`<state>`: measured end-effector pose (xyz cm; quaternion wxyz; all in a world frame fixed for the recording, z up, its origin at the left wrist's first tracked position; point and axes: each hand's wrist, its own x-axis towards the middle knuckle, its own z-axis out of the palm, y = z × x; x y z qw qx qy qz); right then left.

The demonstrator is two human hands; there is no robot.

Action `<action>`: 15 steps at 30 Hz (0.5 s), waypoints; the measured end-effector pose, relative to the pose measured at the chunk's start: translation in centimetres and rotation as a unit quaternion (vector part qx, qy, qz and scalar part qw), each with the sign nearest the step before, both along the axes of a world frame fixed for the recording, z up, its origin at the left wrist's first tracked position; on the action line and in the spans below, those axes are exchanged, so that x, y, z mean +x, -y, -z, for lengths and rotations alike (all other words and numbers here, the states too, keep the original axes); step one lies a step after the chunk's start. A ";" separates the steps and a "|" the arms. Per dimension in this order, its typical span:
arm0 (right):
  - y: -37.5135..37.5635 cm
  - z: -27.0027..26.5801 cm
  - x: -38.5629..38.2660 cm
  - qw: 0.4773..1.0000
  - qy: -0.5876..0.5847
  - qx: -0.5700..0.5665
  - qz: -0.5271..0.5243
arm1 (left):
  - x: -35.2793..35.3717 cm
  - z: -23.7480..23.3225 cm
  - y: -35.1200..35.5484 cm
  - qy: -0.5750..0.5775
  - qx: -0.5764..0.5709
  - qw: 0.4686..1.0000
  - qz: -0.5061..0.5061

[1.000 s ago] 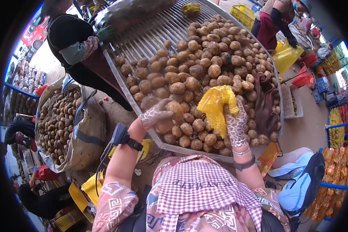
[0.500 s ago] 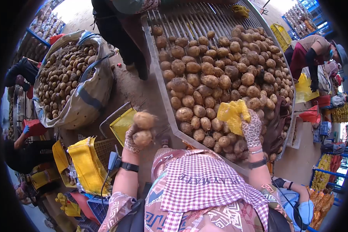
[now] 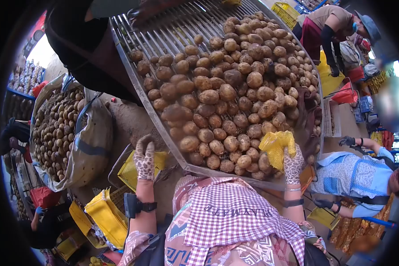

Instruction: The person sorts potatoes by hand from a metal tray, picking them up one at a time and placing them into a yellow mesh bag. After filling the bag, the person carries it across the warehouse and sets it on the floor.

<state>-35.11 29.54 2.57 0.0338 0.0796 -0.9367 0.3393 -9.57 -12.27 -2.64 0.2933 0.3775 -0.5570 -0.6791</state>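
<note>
My left hand (image 3: 144, 160), in a leopard-print glove, hovers left of the sorting table with its fingers apart and nothing in them. Just behind it hangs a yellow mesh bag (image 3: 129, 172) on a metal frame. My right hand (image 3: 292, 165), gloved alike, grips a crumpled yellow mesh cloth (image 3: 275, 147) above the table's near right part. Many brown potatoes (image 3: 228, 93) lie spread over the slatted metal table (image 3: 173, 32), close to that hand. A dark cloth (image 3: 307, 116) lies along the table's right side.
A large white sack (image 3: 93, 144) full of potatoes stands at left. Stacked yellow bags (image 3: 106, 217) lie at lower left. A dark-clothed person (image 3: 84, 48) leans over the table's far left; a person in blue (image 3: 354, 177) and another in a hat (image 3: 337, 26) work at right.
Two potatoes have left my left hand, whose fingers have opened. My right hand still grips the yellow mesh cloth. The view has shifted, and the person in blue shows more fully.
</note>
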 end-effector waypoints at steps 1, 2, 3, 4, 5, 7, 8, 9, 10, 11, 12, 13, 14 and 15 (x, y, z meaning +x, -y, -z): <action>-0.5 0.6 0.6 1.000 -0.002 0.018 -0.010 | -3.4 -2.2 -1.2 0.010 -0.074 0.994 0.078; -0.6 1.0 1.2 0.999 -0.027 0.017 -0.023 | -6.9 -4.9 -2.5 0.020 -0.148 0.977 0.153; -0.5 1.3 2.0 0.998 -0.051 0.015 -0.037 | -10.1 -6.0 -3.3 0.019 -0.190 0.962 0.196; 0.0 0.3 2.9 0.999 0.002 0.050 -0.017 | -13.0 -6.7 -2.9 0.095 -0.351 0.898 0.249; -0.5 0.5 3.7 0.999 0.002 0.044 -0.007 | -15.8 -6.7 -3.0 0.096 -0.403 0.878 0.240; -1.7 1.0 4.9 0.993 -0.091 0.058 -0.048 | -19.8 -7.0 -1.9 0.092 -0.462 0.851 0.233; -1.9 1.1 5.3 0.993 -0.094 0.053 -0.040 | -21.5 -7.4 -1.1 0.068 -0.388 0.897 0.199; -2.3 1.2 5.7 0.998 -0.057 -0.002 0.000 | -23.1 -7.7 -0.3 0.043 -0.308 0.936 0.165; -2.9 1.1 6.2 0.998 -0.019 -0.055 0.036 | -24.5 -7.2 0.7 0.041 -0.311 0.934 0.170; -3.8 1.1 6.8 0.992 0.020 -0.105 0.071 | -25.6 -6.0 1.8 0.157 -0.358 0.892 0.224; -4.9 2.4 7.0 0.989 0.026 -0.118 0.086 | -26.4 -5.8 1.8 0.268 -0.399 0.832 0.276; -6.0 3.5 7.0 0.988 0.022 -0.118 0.095 | -27.2 -5.5 1.1 0.262 -0.402 0.831 0.282; -6.0 3.5 7.0 0.990 0.019 -0.100 0.099 | -27.9 -5.9 0.0 0.253 -0.483 0.795 0.268; -5.8 3.7 7.1 0.991 0.016 -0.082 0.107 | -28.5 -6.6 -1.2 0.240 -0.560 0.752 0.252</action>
